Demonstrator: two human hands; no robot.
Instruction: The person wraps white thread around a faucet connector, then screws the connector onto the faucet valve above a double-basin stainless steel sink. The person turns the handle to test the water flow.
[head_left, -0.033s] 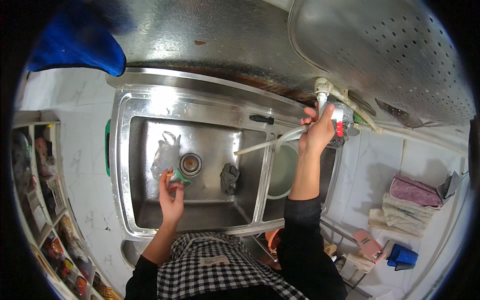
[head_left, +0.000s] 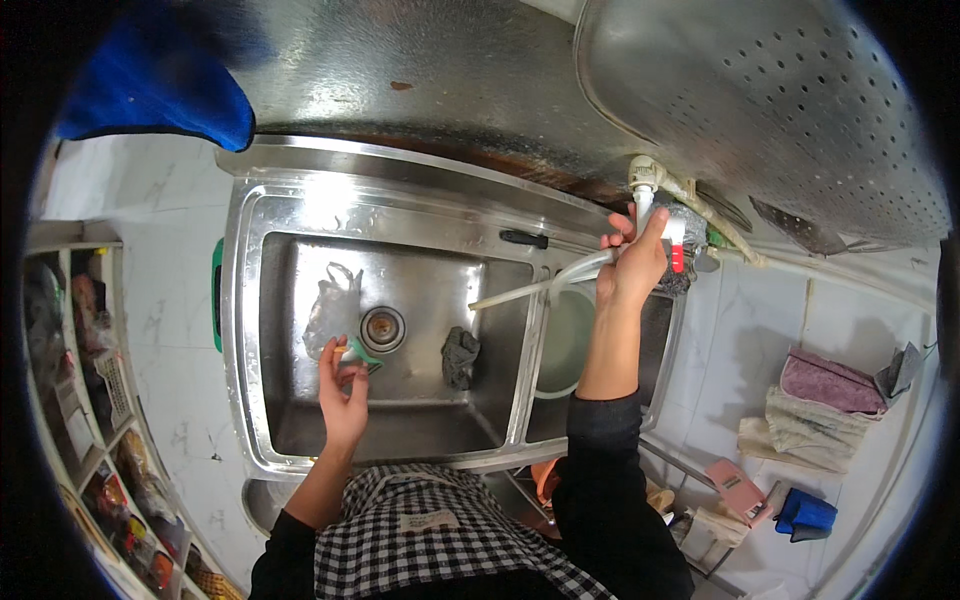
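- Holding a small green tool (head_left: 364, 352) between thumb and fingertips, the left hand (head_left: 345, 395) hangs above the large basin of the steel sink (head_left: 246, 320). The pinch closes on the orange handle end, apparently so that the green head stays free.
- The small green tool points toward the drain (head_left: 383, 329), near it and just beside the plastic bag (head_left: 334, 305). Its exact kind is too small to tell. A place over the basin probably lets drips fall inside.
- The right hand (head_left: 632, 270) reaches to the tap (head_left: 645, 203) behind the smaller basin. The thumb lies on one side of the white pipe and the fingers on the other; how firmly they press cannot be told. A red tab (head_left: 678, 258) shows just beside this hand.
- The pale hose (head_left: 510, 294) leads from near the right hand across the divider (head_left: 522, 390), its end over the large basin. This position presumably directs any outflow there; whether water runs is unclear.
- The plastic bag lies crumpled left of the drain, and a dark rag (head_left: 460, 358) lies to its right, both apart from the drain opening.
- A round tub (head_left: 565, 345) stands in the smaller basin, whose walls likely keep it steady.
- A checked apron (head_left: 420, 560) covers the body, presumably against splashes.
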